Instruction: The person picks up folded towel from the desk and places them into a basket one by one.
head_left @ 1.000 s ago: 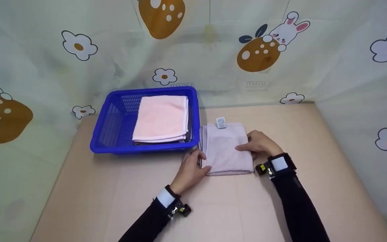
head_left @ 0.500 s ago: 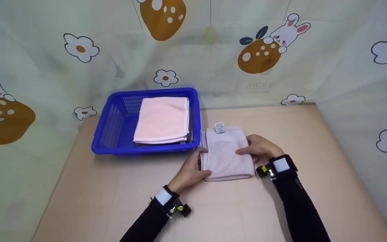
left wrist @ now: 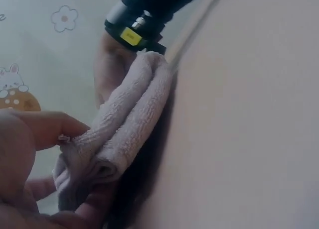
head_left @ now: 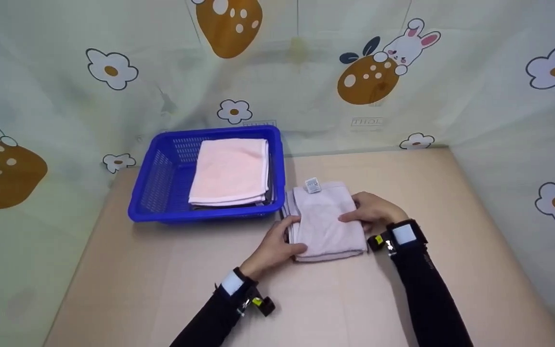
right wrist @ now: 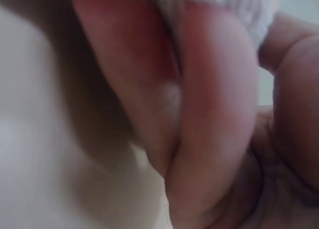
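A folded pale lilac towel [head_left: 328, 224] with a small white tag [head_left: 312, 185] at its far edge is held between both hands. At its left edge my left hand [head_left: 273, 246] grips it, thumb on top and fingers beneath. My right hand [head_left: 376, 210] pinches the right edge, thumb on top, its other fingers tucked under. In the left wrist view the folded layers of the towel [left wrist: 124, 119] show end-on, a dark shadow below them. Close up in the right wrist view, the fingers [right wrist: 214, 104] reach under the towel's edge [right wrist: 239, 5].
Left of the towel stands a blue plastic basket [head_left: 162, 216], its right wall close by the towel. Inside lies a folded pink towel [head_left: 231, 171] on top of darker cloth. A patterned curtain [head_left: 316, 96] borders the tan table [head_left: 354, 299] at the back and sides.
Both hands have drawn the lilac towel slightly towards the person, and it has turned a little. Its tag has shifted nearer and left. The basket stays where it was.
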The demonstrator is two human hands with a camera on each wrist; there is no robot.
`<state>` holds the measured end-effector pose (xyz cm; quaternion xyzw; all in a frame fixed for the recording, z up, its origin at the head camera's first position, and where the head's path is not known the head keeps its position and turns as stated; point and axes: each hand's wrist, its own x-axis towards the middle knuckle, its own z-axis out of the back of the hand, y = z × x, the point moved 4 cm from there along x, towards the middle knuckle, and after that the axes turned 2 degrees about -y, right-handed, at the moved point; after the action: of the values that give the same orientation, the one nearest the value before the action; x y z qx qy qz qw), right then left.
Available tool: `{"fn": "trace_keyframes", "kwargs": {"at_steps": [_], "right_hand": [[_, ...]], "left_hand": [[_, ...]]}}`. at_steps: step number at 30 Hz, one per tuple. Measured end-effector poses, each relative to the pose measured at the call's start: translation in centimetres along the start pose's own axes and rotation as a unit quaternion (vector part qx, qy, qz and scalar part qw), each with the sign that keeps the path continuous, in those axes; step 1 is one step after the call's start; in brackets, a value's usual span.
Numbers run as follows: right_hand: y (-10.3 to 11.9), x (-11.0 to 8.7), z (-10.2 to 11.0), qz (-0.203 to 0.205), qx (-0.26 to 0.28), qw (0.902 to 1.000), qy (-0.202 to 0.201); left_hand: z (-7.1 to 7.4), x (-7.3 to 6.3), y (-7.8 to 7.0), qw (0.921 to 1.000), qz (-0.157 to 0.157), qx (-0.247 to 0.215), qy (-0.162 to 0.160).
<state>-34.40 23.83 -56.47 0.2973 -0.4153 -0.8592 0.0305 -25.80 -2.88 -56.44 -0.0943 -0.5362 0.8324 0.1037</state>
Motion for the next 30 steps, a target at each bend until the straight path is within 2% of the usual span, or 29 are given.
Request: {"fn": "trace_keyframes", "kwargs": {"at_steps": [3,6,9,11,15,18,22,26,30], "right_hand": [[-0.2,-0.2,0.3,-0.01,0.028,0.9995,0.004],[-0.3,-0.3,0.6,-0.003,0.035,0.9994,0.006],[-0.1,-0.5,0.9,0.014,0.017,0.9998,0.002],[0.2,-0.8,1.2,0.024,0.017,0.9996,-0.001],[1.1,-1.8,2.3,0.051,0.025,0.9983,-0.013],[2.0,-3.1,3.3,0.076,0.026,0.9965,-0.025],[3.2,-5.1,4.5,0.094,0.029,0.9943,-0.041],[4.4,-7.0,5.3,0.111,0.034,0.9914,-0.06],[5.3,-8.2,5.7,0.133,0.043,0.9869,-0.08]], "left_hand": [[0.1,0.0,0.0,0.9995,0.028,-0.013,0.002],[-0.1,0.0,0.2,0.9959,0.057,-0.068,0.016],[-0.3,0.0,0.2,0.9854,0.076,-0.149,0.033],[-0.4,0.1,0.1,0.9789,0.078,-0.184,0.043],[-0.2,0.0,-1.2,0.9828,0.028,-0.173,0.059],[0.0,-0.4,-2.7,0.9838,-0.032,-0.163,0.067],[0.2,-0.9,-4.2,0.9779,-0.088,-0.174,0.076],[0.6,-1.4,-5.4,0.973,-0.129,-0.176,0.075],[1.3,-1.8,-6.3,0.9659,-0.179,-0.178,0.058]]}}
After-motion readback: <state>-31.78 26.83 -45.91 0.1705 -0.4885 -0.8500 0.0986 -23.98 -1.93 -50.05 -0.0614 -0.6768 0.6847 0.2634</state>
